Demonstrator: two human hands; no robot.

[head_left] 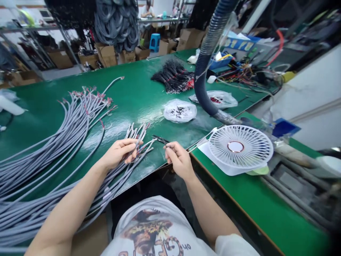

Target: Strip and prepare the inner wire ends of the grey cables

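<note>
My left hand (121,152) is closed in a pinch around a grey cable near its stripped end. More grey cables (128,173) run under and beside that hand, with white and reddish wire ends pointing away from me. My right hand (179,158) is closed on a slim dark two-pronged tool (160,139), its tips pointing left toward the cable ends. Whether the tool is tweezers or small scissors, I cannot tell. To the left lies a second bundle of grey cables (77,121), its ends fanned out with thin red and white wires showing.
A white fan (241,146) stands at the right, beside a ribbed dark hose (204,71) that comes down over the green table (138,85). Plastic bags (180,111) with small parts lie ahead, before a pile of black wires (173,76). A person (147,10) sits far back.
</note>
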